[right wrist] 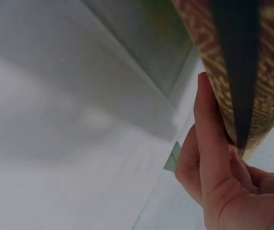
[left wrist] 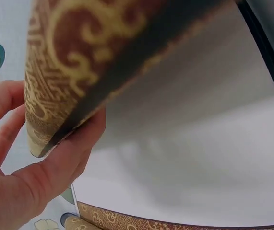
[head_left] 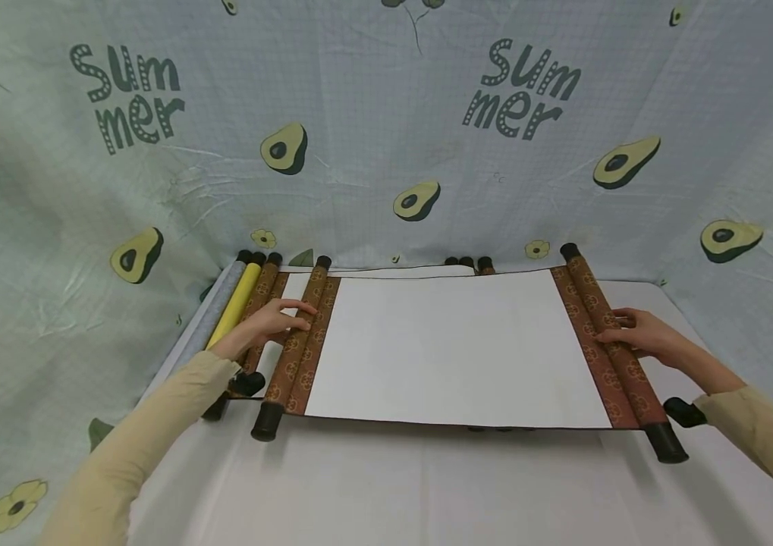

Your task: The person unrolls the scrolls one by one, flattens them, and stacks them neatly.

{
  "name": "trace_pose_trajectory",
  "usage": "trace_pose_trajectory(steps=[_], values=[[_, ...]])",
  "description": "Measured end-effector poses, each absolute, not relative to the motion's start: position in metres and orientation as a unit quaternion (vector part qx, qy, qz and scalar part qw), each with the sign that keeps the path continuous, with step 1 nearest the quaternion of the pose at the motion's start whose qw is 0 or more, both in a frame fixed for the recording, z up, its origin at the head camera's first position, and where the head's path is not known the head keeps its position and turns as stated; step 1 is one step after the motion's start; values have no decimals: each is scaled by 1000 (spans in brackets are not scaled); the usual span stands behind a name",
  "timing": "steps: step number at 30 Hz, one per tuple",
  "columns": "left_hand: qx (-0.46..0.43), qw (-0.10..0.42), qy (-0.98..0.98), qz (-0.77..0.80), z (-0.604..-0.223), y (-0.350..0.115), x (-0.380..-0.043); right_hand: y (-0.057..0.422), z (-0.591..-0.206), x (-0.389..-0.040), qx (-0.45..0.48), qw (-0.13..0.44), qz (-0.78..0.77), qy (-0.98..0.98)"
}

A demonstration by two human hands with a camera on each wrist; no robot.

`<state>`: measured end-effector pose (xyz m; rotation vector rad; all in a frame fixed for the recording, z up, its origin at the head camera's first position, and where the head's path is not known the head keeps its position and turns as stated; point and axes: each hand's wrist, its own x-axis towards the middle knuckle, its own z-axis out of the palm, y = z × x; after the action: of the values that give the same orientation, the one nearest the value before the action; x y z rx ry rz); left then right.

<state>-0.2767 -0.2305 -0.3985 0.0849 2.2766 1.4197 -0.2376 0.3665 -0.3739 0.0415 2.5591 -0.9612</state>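
Note:
A hanging scroll with a blank white sheet (head_left: 454,349) is spread between both hands, its near edge raised over the table. My left hand (head_left: 273,320) grips its left brown patterned roller (head_left: 290,364), which ends in black knobs. On the other side my right hand (head_left: 648,335) holds the matching right roller (head_left: 621,356). In the left wrist view, the left thumb and fingers (left wrist: 0,143) wrap the roller from both sides. Fingers (right wrist: 211,139) in the right wrist view curl about the right roller. A second scroll lies beneath, its brown roller (head_left: 266,284) left of the held one.
A yellow roll (head_left: 236,303) and a grey-blue roll (head_left: 205,322) lie along the left of the white table (head_left: 386,493). Black knobs (head_left: 466,262) of more rollers show behind the sheet. A curtain (head_left: 359,98) printed with avocados hangs at the back and sides.

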Motion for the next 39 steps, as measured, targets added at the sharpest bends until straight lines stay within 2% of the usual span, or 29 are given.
trace_pose_trajectory(steps=[6,15,25,29,36,39], values=[[29,195,832,519,-400,-235,-277,363,-376,-239,14,208,-342,916],[47,200,822,531,-403,-241,-278,362,-383,-243,13,208,-354,912],[-16,195,835,513,-407,-256,-288,352,-383,-250,34,219,-323,920],[-30,210,827,520,-413,-265,-297,348,-383,-252,26,220,-337,915],[-90,224,841,484,-397,-260,-293,344,-384,-260,25,233,-363,902],[-85,231,834,494,-395,-261,-295,343,-386,-265,40,243,-372,895]])
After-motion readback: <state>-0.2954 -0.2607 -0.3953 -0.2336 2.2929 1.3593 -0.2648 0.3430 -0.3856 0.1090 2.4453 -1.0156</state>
